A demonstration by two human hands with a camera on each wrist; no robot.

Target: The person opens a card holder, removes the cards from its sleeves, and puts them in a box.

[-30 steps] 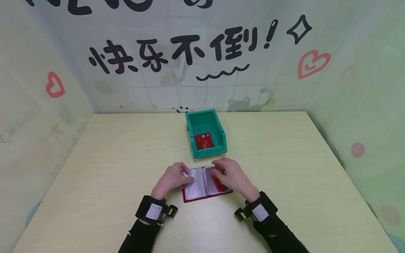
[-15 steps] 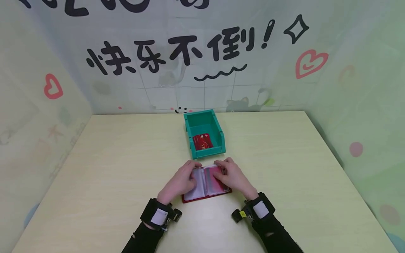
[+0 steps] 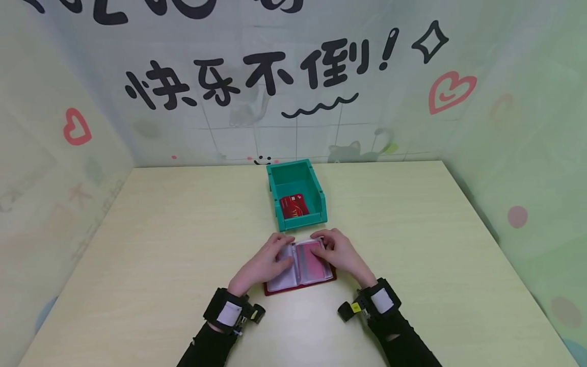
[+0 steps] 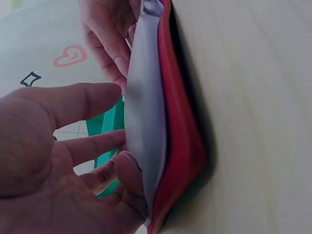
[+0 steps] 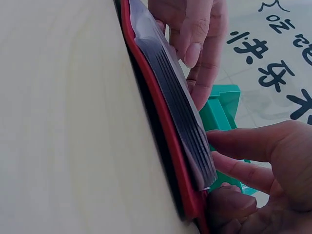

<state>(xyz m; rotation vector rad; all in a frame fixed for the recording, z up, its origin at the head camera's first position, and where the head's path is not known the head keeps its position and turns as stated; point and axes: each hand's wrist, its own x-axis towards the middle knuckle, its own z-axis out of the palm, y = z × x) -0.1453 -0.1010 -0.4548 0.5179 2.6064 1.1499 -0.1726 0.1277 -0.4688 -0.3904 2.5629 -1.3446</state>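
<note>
A small red-covered card holder (image 3: 282, 283) lies spread flat in front of me, with clear plastic sleeves on both sides. The right sleeve shows a pink card (image 3: 312, 265). Across the left page rests my left hand (image 3: 265, 261), its fingers at the top edge and the thumb over the sleeve. My right hand (image 3: 340, 252) pinches the upper right part of the sleeves between thumb and fingers. In the right wrist view the layered sleeves (image 5: 183, 107) stand a little off the red cover (image 5: 158, 97), and the right thumb touches their face.
Just beyond the card holder stands a teal open-front bin (image 3: 303, 221) with a red card (image 3: 294, 205) inside. A pale wooden table (image 3: 183, 219) carries everything. Behind it hangs a printed backdrop (image 3: 229, 127), with printed side panels left and right.
My left hand has moved from the left edge of the card holder up and right onto its page. The right hand has shifted slightly, and the pink card shows more plainly.
</note>
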